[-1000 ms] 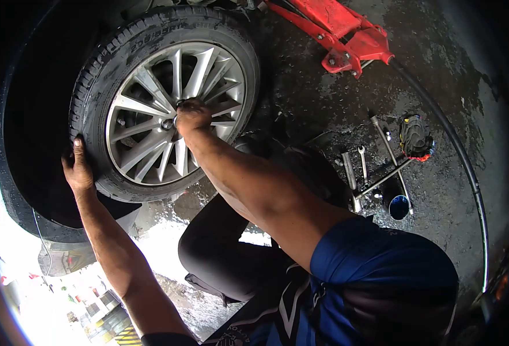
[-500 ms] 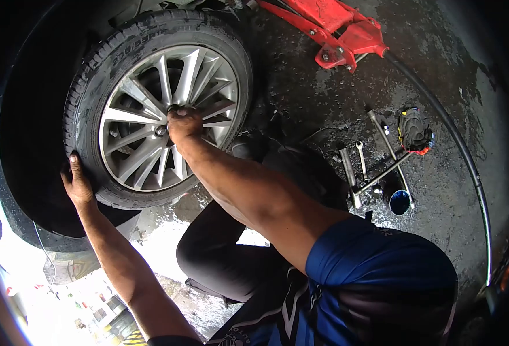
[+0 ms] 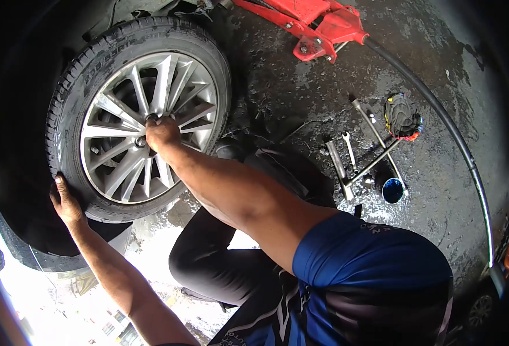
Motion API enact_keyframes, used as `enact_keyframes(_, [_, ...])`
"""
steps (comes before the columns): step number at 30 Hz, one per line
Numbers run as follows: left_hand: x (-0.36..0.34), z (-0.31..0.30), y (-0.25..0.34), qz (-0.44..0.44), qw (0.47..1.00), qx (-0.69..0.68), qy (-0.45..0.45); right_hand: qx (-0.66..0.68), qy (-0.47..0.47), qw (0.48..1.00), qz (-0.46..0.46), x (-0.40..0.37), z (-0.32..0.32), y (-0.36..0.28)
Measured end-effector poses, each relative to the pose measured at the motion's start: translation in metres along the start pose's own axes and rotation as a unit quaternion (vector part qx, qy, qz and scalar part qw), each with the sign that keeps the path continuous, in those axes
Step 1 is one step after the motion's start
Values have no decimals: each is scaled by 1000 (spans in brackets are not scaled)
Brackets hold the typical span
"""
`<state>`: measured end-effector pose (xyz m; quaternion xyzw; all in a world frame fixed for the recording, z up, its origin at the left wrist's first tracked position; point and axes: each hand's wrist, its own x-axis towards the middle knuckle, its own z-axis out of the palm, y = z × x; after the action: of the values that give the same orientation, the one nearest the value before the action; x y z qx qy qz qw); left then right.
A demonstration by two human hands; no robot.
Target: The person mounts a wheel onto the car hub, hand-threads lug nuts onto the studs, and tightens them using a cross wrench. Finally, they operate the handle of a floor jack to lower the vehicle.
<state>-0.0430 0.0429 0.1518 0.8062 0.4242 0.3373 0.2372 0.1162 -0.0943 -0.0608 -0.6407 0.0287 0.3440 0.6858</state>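
A car wheel with a black tire (image 3: 70, 135) and a silver multi-spoke rim (image 3: 133, 168) stands upright at the wheel arch. My left hand (image 3: 67, 202) grips the tire's lower left edge, thumb on the sidewall and fingers curled behind the tread, partly hidden. At the hub, my right hand (image 3: 165, 136) is closed, its fingertips pinched together at the bolt area. Whatever they hold is covered by the hand and too small to name. A dark round recess (image 3: 141, 141) shows just below those fingers.
A red floor jack (image 3: 332, 29) with a long black handle (image 3: 433, 98) lies at the upper right. On the wet floor are a cross-shaped lug wrench (image 3: 375, 164), a combination wrench (image 3: 350, 151), a dark glove (image 3: 402, 117) and a small blue-lined cup (image 3: 392, 191).
The view has shifted, so the wheel sits farther left and slightly lower, and the jack and tools farther left and higher. Both hands keep nearly the same places on the wheel.
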Motion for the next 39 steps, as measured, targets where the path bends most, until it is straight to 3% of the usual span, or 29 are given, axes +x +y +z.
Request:
enact_keyframes(2, [0,-1,0,1,1000,8,0,18,-33,999,1,5,7,4])
enact_keyframes(3, [0,-1,0,0,1000,6,-4,108,-99,978,150,8,9,-4])
enact_keyframes(6, [0,-1,0,-14,999,32,4,-11,-3,999,47,6,12,4])
enact_keyframes(9, [5,-6,-7,-8,999,52,5,89,93,991,-37,-4,16,13])
enact_keyframes(12, [3,-4,-5,-18,999,40,12,65,11,998,8,32,60,40])
enact_keyframes(13, [4,-5,-7,-13,999,39,4,88,-25,996,9,32,52,31])
enact_keyframes(14, [5,-6,-8,-27,998,46,19,85,-92,989,79,32,41,26])
enact_keyframes(15, [4,-5,-8,-29,998,44,18,83,-91,989,79,25,10,12])
enact_keyframes(17, [3,-6,-6,-22,998,51,17,124,-221,958,132,13,-41,-1])
enact_keyframes(18, [4,-7,-6,-27,998,47,20,34,-307,951,30,31,-64,19])
enact_keyframes(19, [9,-11,-13,-21,998,59,16,-171,-323,924,-113,62,-85,40])
enact_keyframes(20, [14,-14,-20,-24,998,49,24,-294,-163,868,-364,81,-120,70])
enact_keyframes(21, [16,-15,-26,-29,998,39,31,-382,-222,846,-298,79,-181,55])
enact_keyframes(22, [13,-15,-22,-23,998,53,28,-418,-241,814,-325,100,-226,80])
enact_keyframes(24, [12,-13,-21,-31,997,47,47,-570,-235,750,-240,119,-316,129])
enact_keyframes(25, [6,-7,-15,-34,996,50,64,-631,-220,738,-96,92,-347,117])
enact_keyframes(27, [13,-11,-20,-48,998,8,42,-686,-249,682,-46,61,-396,146])
enact_keyframes(29, [7,-8,-13,-38,998,25,39,-752,-284,593,-48,43,-410,180])
enact_keyframes(31, [6,-11,-10,-25,994,95,53,-776,-281,553,-116,28,-409,196])
enact_keyframes(33, [2,-8,-8,-18,996,64,63,-779,-300,546,-68,29,-400,200])
enact_keyframes(37, [0,-3,-4,4,1000,5,26,-786,-268,540,-137,23,-394,208])
enact_keyframes(39, [2,-3,-3,4,1000,8,20,-782,-254,554,-129,20,-391,206])
